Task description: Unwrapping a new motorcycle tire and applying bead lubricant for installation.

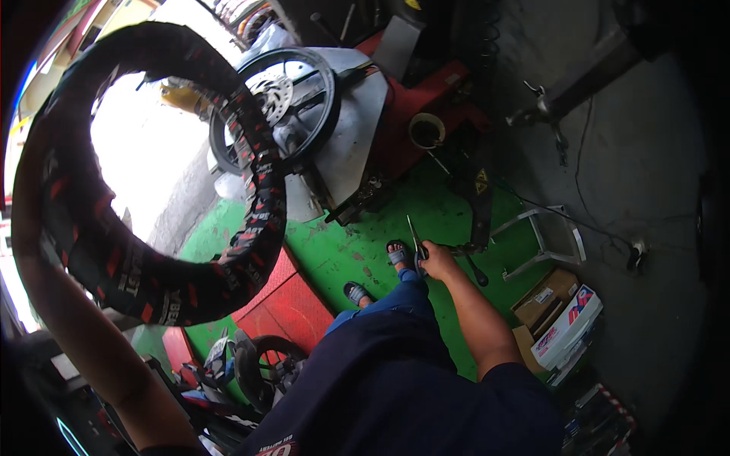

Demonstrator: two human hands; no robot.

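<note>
A wrapped motorcycle tyre is held up at the left, close to the camera. Its dark wrapping carries red and white print and hangs ragged along the inner edge. My left hand supports it from the outer left side; the fingers are hidden behind the tyre. Lower down, near my feet, my right hand is closed round the dark handle of what looks like a pair of scissors, blades pointing up and away. Beyond the tyre, a black spoked wheel rim with a brake disc lies on a tyre-changing machine.
A cup sits on the machine's red body. At right are a metal stand, a cable, and open cardboard boxes. A red ramp plate lies on the green floor, with a motorcycle at lower left.
</note>
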